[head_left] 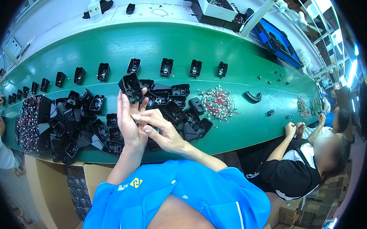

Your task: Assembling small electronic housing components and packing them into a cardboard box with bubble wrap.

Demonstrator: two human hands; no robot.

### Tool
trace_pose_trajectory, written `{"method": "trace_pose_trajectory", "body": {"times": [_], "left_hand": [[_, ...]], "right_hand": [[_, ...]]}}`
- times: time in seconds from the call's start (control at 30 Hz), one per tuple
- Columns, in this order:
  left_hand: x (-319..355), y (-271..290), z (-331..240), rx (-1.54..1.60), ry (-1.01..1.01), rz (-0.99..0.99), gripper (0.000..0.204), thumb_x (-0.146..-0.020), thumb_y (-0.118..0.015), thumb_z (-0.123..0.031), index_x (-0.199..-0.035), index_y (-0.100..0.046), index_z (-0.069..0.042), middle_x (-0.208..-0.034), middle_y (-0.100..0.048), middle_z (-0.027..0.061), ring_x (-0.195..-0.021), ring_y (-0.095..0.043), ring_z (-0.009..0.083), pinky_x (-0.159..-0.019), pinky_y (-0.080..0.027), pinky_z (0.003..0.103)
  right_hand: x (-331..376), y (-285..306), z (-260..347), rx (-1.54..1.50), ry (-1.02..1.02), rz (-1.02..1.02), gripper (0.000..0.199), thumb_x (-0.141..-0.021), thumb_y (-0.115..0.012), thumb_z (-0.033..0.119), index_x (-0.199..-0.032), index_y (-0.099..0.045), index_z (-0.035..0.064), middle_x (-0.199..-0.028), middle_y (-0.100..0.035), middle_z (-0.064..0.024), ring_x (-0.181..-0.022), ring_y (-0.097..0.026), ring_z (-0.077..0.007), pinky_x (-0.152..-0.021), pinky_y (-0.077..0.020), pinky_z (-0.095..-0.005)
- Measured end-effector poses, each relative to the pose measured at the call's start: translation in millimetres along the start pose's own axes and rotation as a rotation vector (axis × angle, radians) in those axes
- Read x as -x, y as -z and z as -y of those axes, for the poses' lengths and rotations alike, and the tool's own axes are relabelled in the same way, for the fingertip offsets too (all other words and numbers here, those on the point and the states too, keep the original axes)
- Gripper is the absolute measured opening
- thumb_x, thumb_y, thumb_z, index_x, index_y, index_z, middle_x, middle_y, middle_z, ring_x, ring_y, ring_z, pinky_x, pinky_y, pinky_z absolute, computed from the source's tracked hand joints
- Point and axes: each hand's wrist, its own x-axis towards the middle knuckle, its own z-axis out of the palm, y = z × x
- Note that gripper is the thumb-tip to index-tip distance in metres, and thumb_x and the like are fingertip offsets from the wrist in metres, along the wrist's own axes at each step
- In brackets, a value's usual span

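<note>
My left hand (131, 126) is raised over the green bench, its fingers closed around a black plastic housing (131, 87), open side showing. Against the left palm, my right hand (164, 133) has its thumb and fingertips bent together; whatever they pinch, if anything, is too small to make out. Behind and on both sides of my hands lies a heap of similar black housings (97, 103). Just right of the heap is a pile of small parts with red and white wires (218, 103). Beyond it, several housings (166, 67) stand in a spaced row along the bench.
A curved black piece (253, 97) lies right of the wire pile. More small wired parts (29, 124) are heaped at the left. A white box (218, 6), blue tray (276, 40) and bottle (94, 11) stand behind. Co-workers (292, 167) sit at right; cardboard boxes (53, 195) stand below the near edge.
</note>
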Motion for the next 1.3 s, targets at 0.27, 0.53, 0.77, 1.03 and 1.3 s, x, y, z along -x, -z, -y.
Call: {"method": "trace_pose_trajectory", "body": {"times": [0.27, 0.53, 0.77, 1.03, 1.3], "left_hand": [[7, -13, 0, -0.219, -0.21, 0.007, 0.045, -0.108, -0.039, -0.033, -0.146, -0.035, -0.011, -0.123, -0.062, 0.0159, -0.113, -0.061, 0.0186, -0.095, -0.049, 0.032], [9, -10, 8, -0.242, -0.299, 0.13, 0.051, -0.107, -0.043, -0.028, -0.149, -0.024, -0.007, -0.132, -0.05, 0.0129, -0.119, -0.058, 0.0208, -0.098, -0.044, 0.031], [11, -10, 11, -0.38, -0.403, 0.181, 0.049, -0.107, -0.042, -0.029, -0.15, -0.025, -0.012, -0.135, -0.05, 0.0135, -0.121, -0.056, 0.0222, -0.098, -0.044, 0.036], [8, -16, -13, -0.131, -0.026, 0.29, 0.052, -0.106, -0.044, -0.022, -0.152, -0.024, -0.009, -0.133, -0.048, 0.0133, -0.115, -0.059, 0.0208, -0.093, -0.05, 0.03], [16, -18, -22, -0.108, 0.211, 0.401, 0.051, -0.106, -0.043, -0.021, -0.154, -0.028, -0.013, -0.138, -0.05, 0.0124, -0.118, -0.057, 0.0192, -0.095, -0.049, 0.03]], "right_hand": [[6, 4, -4, -0.377, -0.037, -0.003, 0.037, -0.099, -0.059, 0.023, -0.13, -0.061, 0.0029, -0.13, -0.056, -0.0121, -0.112, -0.051, -0.0214, -0.103, -0.0382, -0.036], [10, -1, -6, -0.5, -0.283, -0.169, 0.017, -0.094, -0.065, 0.005, -0.111, -0.064, 0.002, -0.117, -0.062, -0.0086, -0.101, -0.058, -0.0143, -0.096, -0.0455, -0.0282], [13, 7, -4, -0.613, -0.32, -0.135, 0.011, -0.094, -0.064, 0.004, -0.105, -0.064, 0.002, -0.113, -0.062, -0.008, -0.1, -0.058, -0.0132, -0.093, -0.0465, -0.0272], [-9, 36, 31, 0.114, 0.179, -0.373, 0.011, -0.089, -0.066, 0.002, -0.096, -0.063, 0.0092, -0.109, -0.067, -0.0063, -0.106, -0.056, -0.0187, -0.097, -0.0416, -0.0334], [-16, 44, 36, 0.814, 0.332, -0.329, 0.02, -0.08, -0.069, 0.003, -0.096, -0.062, 0.0124, -0.107, -0.069, -0.0052, -0.111, -0.054, -0.0218, -0.105, -0.0302, -0.0427]]}}
